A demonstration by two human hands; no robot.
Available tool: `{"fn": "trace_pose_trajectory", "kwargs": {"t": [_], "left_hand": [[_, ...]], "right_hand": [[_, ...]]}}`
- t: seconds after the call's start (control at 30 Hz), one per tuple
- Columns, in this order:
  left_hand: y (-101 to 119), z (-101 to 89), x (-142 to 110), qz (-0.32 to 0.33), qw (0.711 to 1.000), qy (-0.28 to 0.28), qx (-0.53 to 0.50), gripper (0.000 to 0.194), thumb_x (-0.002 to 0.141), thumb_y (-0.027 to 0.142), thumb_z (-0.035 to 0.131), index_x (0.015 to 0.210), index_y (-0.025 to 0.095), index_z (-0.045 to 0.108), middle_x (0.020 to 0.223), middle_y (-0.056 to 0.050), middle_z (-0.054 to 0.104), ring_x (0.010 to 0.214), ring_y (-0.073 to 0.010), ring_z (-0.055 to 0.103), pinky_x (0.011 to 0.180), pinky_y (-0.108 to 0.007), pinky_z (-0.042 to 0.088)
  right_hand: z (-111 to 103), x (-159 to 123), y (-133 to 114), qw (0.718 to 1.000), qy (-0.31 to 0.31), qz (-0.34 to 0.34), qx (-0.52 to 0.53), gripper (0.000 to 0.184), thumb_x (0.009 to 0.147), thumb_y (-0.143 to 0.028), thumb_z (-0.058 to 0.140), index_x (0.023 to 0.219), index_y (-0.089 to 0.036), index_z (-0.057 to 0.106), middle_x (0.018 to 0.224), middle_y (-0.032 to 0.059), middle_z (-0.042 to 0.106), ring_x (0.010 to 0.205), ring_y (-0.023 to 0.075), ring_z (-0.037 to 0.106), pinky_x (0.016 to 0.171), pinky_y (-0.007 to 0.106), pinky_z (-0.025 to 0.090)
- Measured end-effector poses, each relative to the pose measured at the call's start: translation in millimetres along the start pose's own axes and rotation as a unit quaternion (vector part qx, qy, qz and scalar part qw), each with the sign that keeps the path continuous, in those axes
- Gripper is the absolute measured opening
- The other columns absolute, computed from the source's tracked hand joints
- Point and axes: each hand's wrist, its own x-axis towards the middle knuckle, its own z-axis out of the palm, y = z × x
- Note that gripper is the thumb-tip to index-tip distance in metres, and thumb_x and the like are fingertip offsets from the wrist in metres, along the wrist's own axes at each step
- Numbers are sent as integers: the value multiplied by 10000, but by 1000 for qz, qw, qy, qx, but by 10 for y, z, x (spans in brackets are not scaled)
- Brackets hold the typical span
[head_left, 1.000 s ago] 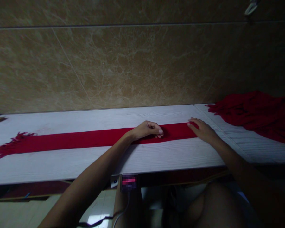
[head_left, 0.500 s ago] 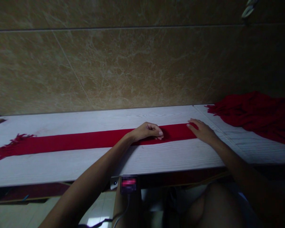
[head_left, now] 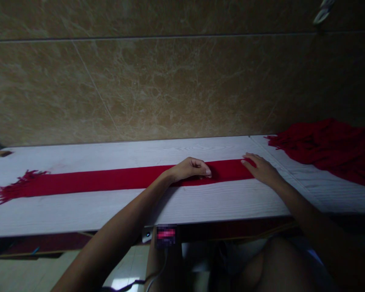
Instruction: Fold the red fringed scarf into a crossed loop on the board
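Observation:
A long red scarf (head_left: 103, 180), folded into a narrow strip with a fringe at its left end, lies flat along a white wooden table (head_left: 200, 200). My left hand (head_left: 191, 169) rests on the strip near its middle, fingers curled down against the cloth. My right hand (head_left: 259, 168) lies on the strip's right end, fingers stretched out flat and pressing it to the table. Both forearms reach in from below.
A heap of red fringed cloth (head_left: 328, 148) lies at the table's right end. A tan marble wall (head_left: 158, 85) rises directly behind the table. A small device with a cable (head_left: 166, 236) sits under the table's front edge, above my legs.
Almost nothing: both hands stay on the scarf, with the left hand's fingers shifting slightly right along the cloth.

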Motion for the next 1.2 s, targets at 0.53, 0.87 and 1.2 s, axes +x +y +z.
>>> {"fn": "trace_pose_trajectory", "kwargs": {"t": [0.53, 0.87, 1.2], "left_hand": [[-1, 8, -4, 1, 1000, 2, -6, 486, 697, 584, 939, 855, 144, 804, 863, -56, 768, 752, -128, 634, 712, -268, 462], [-10, 0, -5, 0, 1000, 7, 1, 408, 711, 519, 946, 859, 162, 816, 869, -47, 767, 764, -131, 637, 738, -275, 477], [34, 28, -12, 20, 999, -18, -37, 406, 712, 484, 963, 885, 150, 809, 889, -47, 771, 799, -129, 653, 779, -271, 492]], "right_hand": [[-5, -7, -17, 1000, -1, 6, -3, 403, 961, -564, 512, 1148, -279, 727, 1371, 134, 729, 1343, 363, 643, 1227, 622, 421], [-2, -8, 14, 1000, 0, 4, 3, 390, 962, -594, 520, 1139, -313, 725, 1359, 102, 739, 1342, 344, 643, 1225, 609, 433], [4, -4, 22, 1000, -6, 7, -5, 414, 964, -580, 513, 1162, -284, 724, 1381, 120, 725, 1360, 353, 630, 1240, 602, 413]]}}
